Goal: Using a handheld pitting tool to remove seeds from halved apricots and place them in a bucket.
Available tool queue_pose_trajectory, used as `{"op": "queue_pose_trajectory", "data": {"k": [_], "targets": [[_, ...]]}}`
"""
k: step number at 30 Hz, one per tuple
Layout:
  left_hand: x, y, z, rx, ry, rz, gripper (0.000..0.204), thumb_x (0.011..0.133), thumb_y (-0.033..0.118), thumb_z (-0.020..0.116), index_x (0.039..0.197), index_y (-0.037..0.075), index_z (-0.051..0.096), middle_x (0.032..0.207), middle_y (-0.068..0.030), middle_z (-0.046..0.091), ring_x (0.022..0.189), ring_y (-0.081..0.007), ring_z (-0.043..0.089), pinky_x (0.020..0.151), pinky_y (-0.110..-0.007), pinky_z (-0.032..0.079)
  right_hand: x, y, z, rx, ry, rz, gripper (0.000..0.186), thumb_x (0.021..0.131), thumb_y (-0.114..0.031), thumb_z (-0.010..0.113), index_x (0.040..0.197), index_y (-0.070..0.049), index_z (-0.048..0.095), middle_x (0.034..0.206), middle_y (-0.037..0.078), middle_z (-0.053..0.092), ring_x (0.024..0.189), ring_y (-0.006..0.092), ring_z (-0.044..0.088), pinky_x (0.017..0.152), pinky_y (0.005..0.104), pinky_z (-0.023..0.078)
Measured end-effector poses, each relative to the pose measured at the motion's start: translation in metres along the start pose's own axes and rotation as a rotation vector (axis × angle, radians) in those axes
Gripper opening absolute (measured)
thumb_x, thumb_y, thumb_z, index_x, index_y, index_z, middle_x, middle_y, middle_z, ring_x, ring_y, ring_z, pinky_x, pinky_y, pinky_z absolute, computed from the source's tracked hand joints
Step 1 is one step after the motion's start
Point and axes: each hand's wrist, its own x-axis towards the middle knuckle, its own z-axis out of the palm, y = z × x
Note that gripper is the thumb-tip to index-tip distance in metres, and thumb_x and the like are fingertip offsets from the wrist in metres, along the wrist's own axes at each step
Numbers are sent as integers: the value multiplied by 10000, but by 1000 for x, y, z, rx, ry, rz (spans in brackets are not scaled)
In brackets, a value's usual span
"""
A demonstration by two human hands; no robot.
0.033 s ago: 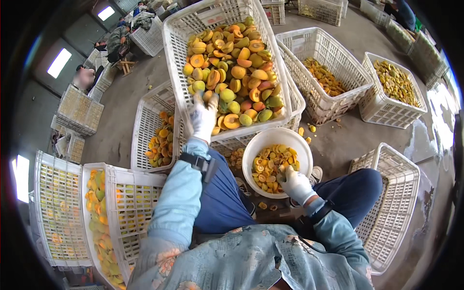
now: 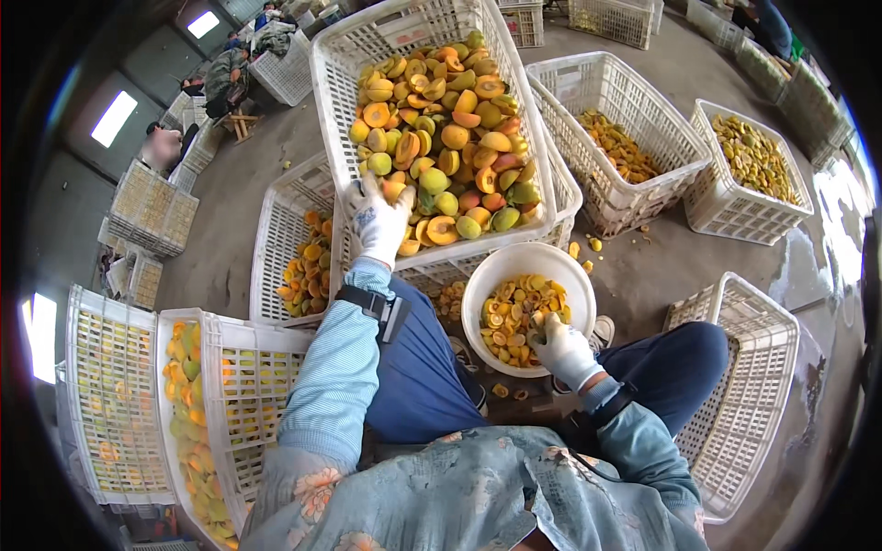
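Note:
My left hand [image 2: 381, 220], in a white glove, reaches forward onto the near edge of the fruit pile [image 2: 450, 138]. The pile is orange, yellow and green whole and halved fruit in a big white plastic crate [image 2: 329, 110]. The fingers are spread over the fruit and I see nothing gripped. My right hand [image 2: 560, 347], also gloved, rests with curled fingers on the near right rim of a round white bowl [image 2: 487, 275]. The bowl holds cut fruit pieces [image 2: 514, 308] and sits between my knees. Whether the right hand holds anything is hidden.
White lattice crates ring me: one with fruit halves [image 2: 294, 266] under my left arm, two with yellow pieces at the back right [image 2: 634, 138] [image 2: 753, 156], an empty one [image 2: 753, 367] at the right, and stacked trays of fruit [image 2: 184, 404] at the left. Scraps lie on the concrete floor [image 2: 588, 246]. People sit far off at the upper left [image 2: 165, 142].

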Motion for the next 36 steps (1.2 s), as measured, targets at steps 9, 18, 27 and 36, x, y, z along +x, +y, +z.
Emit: {"op": "queue_pose_trajectory", "data": {"k": [9,18,27,36], "targets": [[-35,30,15,259,-704,28,499,738,526,574,1061,147,614,1121,-134,560,1050,-302,517,884,-485,320,-5,-12,-1,143,-84,72,296,775,-234,603,934,3,528,787,247,609,816,398,596,719,436,474],[-71,37,3,-776,-353,52,341,754,281,688,1031,105,593,914,-14,616,800,-194,585,708,-338,459,-4,4,18,501,-60,124,345,745,-215,660,985,5,544,767,142,625,696,259,613,634,341,482],[-120,55,-52,-1878,-868,-1109,629,812,645,427,994,65,588,775,-54,603,605,-127,572,466,-218,469,-14,-33,-12,1338,-121,151,367,842,-197,605,1130,-14,469,810,90,576,557,142,550,472,273,472],[-147,44,-16,-1639,-993,-955,674,819,657,403,825,10,593,701,-88,618,604,-149,591,504,-232,476,-17,-69,-17,134,26,-119,533,791,-222,631,1189,54,408,852,253,608,814,378,611,690,419,487]]}}
